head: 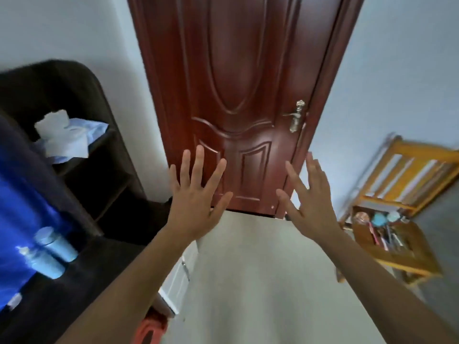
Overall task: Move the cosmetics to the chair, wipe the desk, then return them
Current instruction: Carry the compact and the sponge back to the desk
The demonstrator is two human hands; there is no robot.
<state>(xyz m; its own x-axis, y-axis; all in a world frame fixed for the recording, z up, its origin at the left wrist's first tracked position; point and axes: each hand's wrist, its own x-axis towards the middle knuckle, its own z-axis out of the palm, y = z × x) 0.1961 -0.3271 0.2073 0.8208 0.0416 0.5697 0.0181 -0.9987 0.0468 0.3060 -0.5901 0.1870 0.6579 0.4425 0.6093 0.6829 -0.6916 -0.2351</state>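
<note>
Cosmetics [53,252] lie untouched; both hands' fingers [198,160] splayed, empty.

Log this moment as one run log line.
left hand: open, empty | right hand: open, empty | two blue bottles: lying at left | door: shut

Dark chair [74,281] at lower left, draped partly in blue cloth [22,219]. Two pale blue bottles [53,252] lying tilted side by side on the seat, just beside the cloth's edge. Behind the chair, a dark shelf unit [104,155] bearing crumpled white tissue [62,137] over a pale blue bag. Far across the grey floor [260,281] from the chair, a wooden table [397,259] with a blurred clutter of small items in its recessed top.
</note>
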